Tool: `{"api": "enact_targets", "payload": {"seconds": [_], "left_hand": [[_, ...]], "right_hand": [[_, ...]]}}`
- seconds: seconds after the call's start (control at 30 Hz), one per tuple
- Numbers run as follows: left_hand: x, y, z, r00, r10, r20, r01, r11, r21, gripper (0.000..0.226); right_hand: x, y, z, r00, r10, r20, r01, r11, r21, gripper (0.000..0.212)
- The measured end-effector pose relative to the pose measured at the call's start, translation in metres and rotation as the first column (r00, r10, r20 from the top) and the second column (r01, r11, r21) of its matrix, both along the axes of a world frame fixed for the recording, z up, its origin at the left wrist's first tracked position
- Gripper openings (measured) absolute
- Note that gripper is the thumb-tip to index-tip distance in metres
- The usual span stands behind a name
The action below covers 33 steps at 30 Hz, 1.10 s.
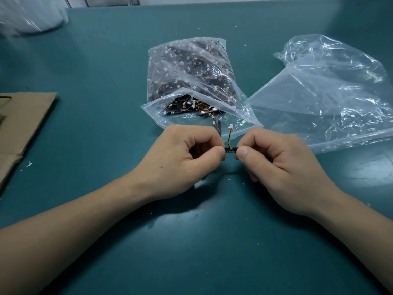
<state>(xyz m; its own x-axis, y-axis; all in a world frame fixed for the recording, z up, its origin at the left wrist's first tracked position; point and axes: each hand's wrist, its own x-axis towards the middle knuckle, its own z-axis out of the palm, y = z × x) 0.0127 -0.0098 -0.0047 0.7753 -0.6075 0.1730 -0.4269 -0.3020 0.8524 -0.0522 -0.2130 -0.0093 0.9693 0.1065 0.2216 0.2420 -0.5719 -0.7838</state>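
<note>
strip (230, 149): thin, flat, black, stiff; yellow, orange and dark wires (230, 139) rise to a small white plug (231, 126) | my left hand (180, 158) pinches its left end, my right hand (280, 165) its right; fingers clamped, strip held level between thumbs above matte teal desk (106, 71) | just beyond: crinkly clear bag (191, 77), full of similar strips
</note>
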Motion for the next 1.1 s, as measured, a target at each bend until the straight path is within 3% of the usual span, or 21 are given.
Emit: {"api": "enact_targets", "payload": {"seconds": [0.13, 0.27, 0.5, 0.8, 1.0, 1.1], "left_hand": [[-0.0001, -0.0007, -0.0007, 1.0, 0.014, 0.001, -0.014, 1.0, 0.013, 0.018], [0.0049, -0.0007, -0.0005, 0.999, 0.025, -0.045, -0.025, 1.0, 0.013, 0.02], [0.004, -0.0005, -0.0012, 0.998, -0.005, -0.065, 0.005, 1.0, -0.001, 0.019], [0.001, 0.0001, -0.0006, 1.0, 0.007, 0.013, -0.007, 1.0, -0.014, 0.02], [-0.004, 0.0004, -0.0004, 0.979, -0.003, 0.203, -0.001, 1.0, 0.02, 0.017], [-0.003, -0.0002, -0.0011, 0.974, 0.004, 0.227, -0.017, 0.998, 0.057, 0.017]], "right_hand": [[0.0002, 0.0, -0.001, 1.0, 0.015, 0.002, -0.015, 1.0, -0.024, 0.017], [-0.0006, -0.0041, -0.0036, 0.997, 0.077, -0.018, -0.076, 0.997, 0.009, 0.002], [-0.0013, -0.0043, -0.0034, 0.998, 0.061, 0.001, -0.061, 0.994, 0.093, 0.01], [0.0009, -0.0012, -0.0031, 1.0, 0.002, -0.011, -0.001, 0.996, 0.084, 0.017], [0.0016, 0.0001, -0.0019, 1.0, -0.003, -0.012, 0.004, 0.999, 0.049, 0.017], [0.0007, -0.0001, -0.0008, 1.0, 0.003, 0.017, -0.004, 1.0, 0.028, 0.018]]}}
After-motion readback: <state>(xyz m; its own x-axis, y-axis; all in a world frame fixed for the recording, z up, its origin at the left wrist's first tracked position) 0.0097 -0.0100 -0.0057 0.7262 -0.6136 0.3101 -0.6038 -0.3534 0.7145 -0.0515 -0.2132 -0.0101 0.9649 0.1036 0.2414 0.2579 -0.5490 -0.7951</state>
